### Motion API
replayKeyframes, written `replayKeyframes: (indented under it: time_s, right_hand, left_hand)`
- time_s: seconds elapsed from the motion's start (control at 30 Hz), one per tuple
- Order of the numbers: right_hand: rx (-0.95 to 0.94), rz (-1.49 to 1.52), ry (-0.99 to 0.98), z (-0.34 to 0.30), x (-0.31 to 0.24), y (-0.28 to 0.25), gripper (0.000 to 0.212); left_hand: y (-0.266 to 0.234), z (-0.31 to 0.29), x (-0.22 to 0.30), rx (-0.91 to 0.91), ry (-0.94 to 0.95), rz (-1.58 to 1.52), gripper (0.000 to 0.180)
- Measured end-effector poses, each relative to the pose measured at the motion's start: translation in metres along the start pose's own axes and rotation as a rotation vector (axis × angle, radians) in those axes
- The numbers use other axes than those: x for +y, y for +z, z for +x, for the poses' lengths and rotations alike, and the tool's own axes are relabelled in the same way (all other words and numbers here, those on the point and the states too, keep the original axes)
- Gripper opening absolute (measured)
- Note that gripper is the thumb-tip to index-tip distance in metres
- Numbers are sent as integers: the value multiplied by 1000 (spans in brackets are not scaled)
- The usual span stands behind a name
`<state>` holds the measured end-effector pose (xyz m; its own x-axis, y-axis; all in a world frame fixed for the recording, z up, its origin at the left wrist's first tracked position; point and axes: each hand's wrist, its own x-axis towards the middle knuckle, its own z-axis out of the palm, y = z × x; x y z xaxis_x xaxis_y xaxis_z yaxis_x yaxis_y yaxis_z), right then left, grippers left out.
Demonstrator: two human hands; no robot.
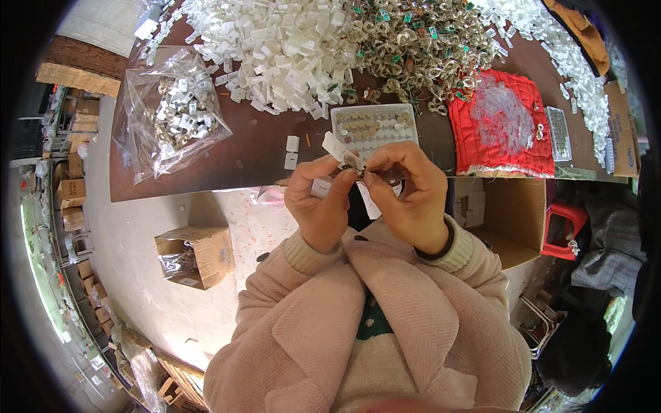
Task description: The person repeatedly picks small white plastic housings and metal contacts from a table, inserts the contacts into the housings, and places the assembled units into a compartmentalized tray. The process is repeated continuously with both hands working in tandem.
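My left hand (319,201) is closed in a pinch on a small white plastic casing (336,147), which tilts up above the fingertips at the table's near edge. The right hand (415,199) is closed at the casing's lower end, thumb and forefinger pinching a tiny dark and metallic part there; its kind is too small to make out. Just beyond the hands lies a white tray (375,107) with rows of round coin-like discs. Two loose white casings (292,144) rest to its left.
White casings (275,51) and wired parts with green boards (406,41) are heaped at the back. A transparent bag (138,131) of parts lies left. On the right, red cloth (468,155) bears transparent pieces. Below are a carton (213,255) and a red stool (561,224).
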<state>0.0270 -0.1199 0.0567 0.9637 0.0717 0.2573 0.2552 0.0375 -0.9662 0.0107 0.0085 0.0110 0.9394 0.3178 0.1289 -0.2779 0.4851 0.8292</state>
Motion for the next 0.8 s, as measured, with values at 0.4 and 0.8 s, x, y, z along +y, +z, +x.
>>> replayKeyframes:
  time_s: [0.4,0.8]
  right_hand:
    - [-78,51,24,2,3,4,21]
    - [-120,-497,-302,-3,11,1,34]
  left_hand:
    - [-12,2,8,-60,-172,-188,16]
    - [-19,1,7,-177,-297,-385,19]
